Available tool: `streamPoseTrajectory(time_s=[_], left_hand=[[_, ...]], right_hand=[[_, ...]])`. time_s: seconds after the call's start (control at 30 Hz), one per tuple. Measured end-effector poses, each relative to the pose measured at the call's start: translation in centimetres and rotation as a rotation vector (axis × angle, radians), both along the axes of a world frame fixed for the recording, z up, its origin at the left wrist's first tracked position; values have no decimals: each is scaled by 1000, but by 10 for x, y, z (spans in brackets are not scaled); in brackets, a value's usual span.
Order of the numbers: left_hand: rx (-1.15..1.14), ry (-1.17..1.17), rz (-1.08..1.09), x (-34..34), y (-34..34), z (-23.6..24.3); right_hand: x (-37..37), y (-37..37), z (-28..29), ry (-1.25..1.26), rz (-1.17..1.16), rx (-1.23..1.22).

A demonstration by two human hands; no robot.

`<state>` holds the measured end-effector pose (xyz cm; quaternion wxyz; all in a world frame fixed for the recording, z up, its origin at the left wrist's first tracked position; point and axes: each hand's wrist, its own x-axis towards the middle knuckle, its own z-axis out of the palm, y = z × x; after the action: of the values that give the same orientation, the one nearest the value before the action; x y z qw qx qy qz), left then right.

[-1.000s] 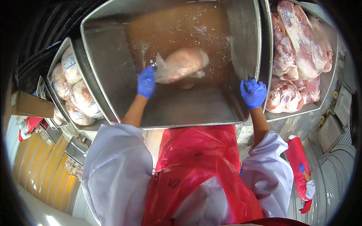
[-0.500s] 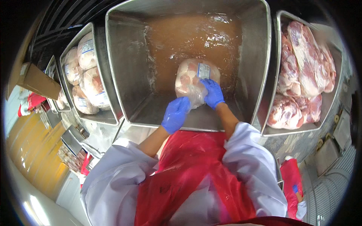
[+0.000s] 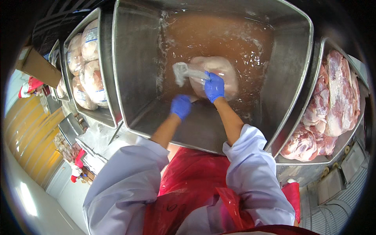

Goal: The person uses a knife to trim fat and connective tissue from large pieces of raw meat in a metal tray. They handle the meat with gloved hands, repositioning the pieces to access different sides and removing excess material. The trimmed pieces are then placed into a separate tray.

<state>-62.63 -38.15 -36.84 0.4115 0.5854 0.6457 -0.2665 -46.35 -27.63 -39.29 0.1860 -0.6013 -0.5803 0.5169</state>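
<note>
A pale, plastic-bagged piece of meat point(image 3: 227, 76) lies in the brownish water of a big metal tub point(image 3: 135, 74). My right hand point(image 3: 214, 87), in a blue glove, is closed round the gathered neck of the bag at the near side of the meat. The loose clear plastic end point(image 3: 181, 72) of the bag flops out to the left of that hand. My left hand point(image 3: 181, 106), also blue-gloved, hovers lower left of the meat above the near wall of the tub. Motion smears its fingers, and whether it holds anything is unclear.
To the left, a metal bin point(image 3: 113, 113) holds several bagged, labelled meat pieces point(image 3: 93, 80). On the right, another metal bin point(image 3: 282, 159) carries large raw cuts point(image 3: 337, 94). A cardboard box point(image 3: 39, 66) stands at the far left. Co-workers in red aprons appear at both sides.
The bagged meat has turned, so its label no longer shows, and it sits a little farther right. My right hand has taken the bag's neck; my left hand has come away from the bag.
</note>
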Motion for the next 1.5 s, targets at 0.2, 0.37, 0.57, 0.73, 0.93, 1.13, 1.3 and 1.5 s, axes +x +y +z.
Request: streamPoseTrajectory(time_s=[0.2, 0.37, 0.57, 0.73, 0.93, 1.13, 1.3, 1.5], left_hand=[[869, -119, 942, 163, 38, -67], [723, -475, 1350, 211, 70, -39], [566, -571, 1011, 182, 64, 22], [403, -612, 646, 142, 55, 124], [265, -783, 541, 143, 66, 233], [271, -491, -103, 147, 100, 143], [270, -152, -564, 116, 132, 42], [96, -368, -417, 73, 107, 72]], right_hand=[[30, 37, 54, 233, -349, -150], [96, 89, 62, 435, -485, -247], [141, 106, 151, 728, -971, -524], [187, 52, 210, 996, -864, -499], [220, 47, 312, 1306, -717, -442], [252, 16, 423, 1253, -699, -363], [271, -36, 423, 1094, -828, -334], [305, -49, 408, 1302, -873, -284]])
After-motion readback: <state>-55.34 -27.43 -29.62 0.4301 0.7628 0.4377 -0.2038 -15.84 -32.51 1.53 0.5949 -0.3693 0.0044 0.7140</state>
